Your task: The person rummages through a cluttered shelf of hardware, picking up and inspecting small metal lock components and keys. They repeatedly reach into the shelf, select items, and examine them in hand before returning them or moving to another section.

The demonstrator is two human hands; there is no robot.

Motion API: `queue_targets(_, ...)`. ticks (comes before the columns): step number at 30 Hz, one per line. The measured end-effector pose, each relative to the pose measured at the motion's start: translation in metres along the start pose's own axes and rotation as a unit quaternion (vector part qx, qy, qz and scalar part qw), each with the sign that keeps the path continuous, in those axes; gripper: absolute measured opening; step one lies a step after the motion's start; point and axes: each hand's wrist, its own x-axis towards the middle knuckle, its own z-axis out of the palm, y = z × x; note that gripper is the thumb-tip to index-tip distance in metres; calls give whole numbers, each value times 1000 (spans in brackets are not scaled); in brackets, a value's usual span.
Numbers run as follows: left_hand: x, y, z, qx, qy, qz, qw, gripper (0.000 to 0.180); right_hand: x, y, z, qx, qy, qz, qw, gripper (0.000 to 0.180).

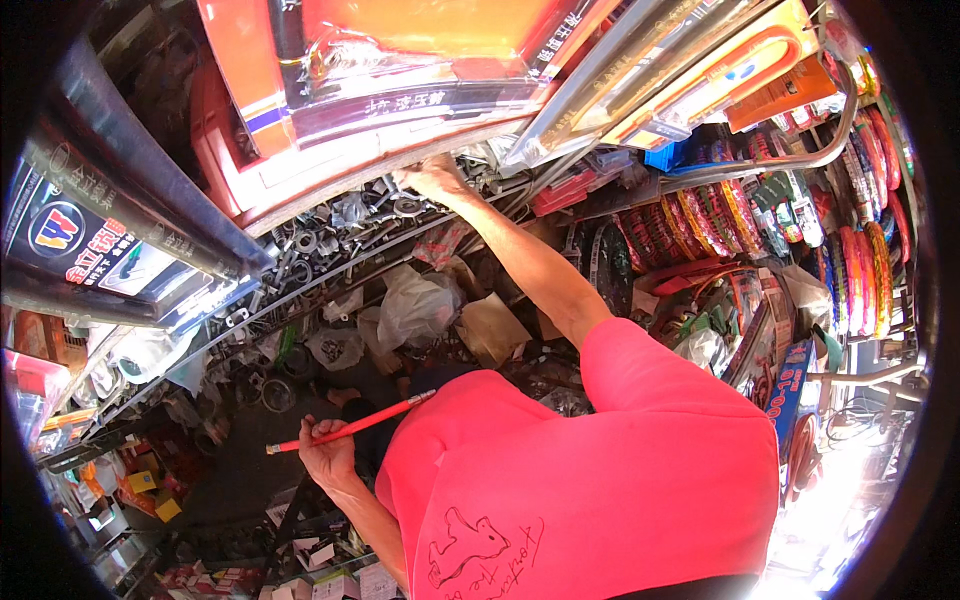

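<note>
My left hand (328,455) is closed around a thin red rod (375,421) with pale, metallic-looking ends, held at a slant in front of my pink shirt. My right arm is stretched far forward, and my right hand (435,181) is among loose metal parts (405,207) on a long shelf. Its fingers are bent together at the parts, close under a large orange and white panel (370,60). Glare washes out the fingertips, so what they grip cannot be made out. The shelf holds nuts, rings and bolt-like pieces.
A metal rail (330,268) edges the shelf. Below it lie a clear plastic bag (415,305) and a brown cardboard piece (493,331). Colourful wrapped rings (690,225) hang at the right. Small boxes (320,555) crowd the lower left, and a dark printed package (85,240) stands at the left.
</note>
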Motion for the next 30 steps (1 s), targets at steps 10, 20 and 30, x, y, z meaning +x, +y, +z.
queue_targets(10, 4, 1, -5, 2, -7, -12, 1000, 15, -21, -27, 50, -344, -22, -276, 897, 21)
queue_targets(20, 5, 4, -5, 20, -27, 1, 999, 13, -27, -8, 55, -409, -46, -293, 863, 20)
queue_targets(30, 2, 1, -4, -2, 3, -4, 1000, 17, -30, 0, 64, -348, 45, -257, 901, 13)
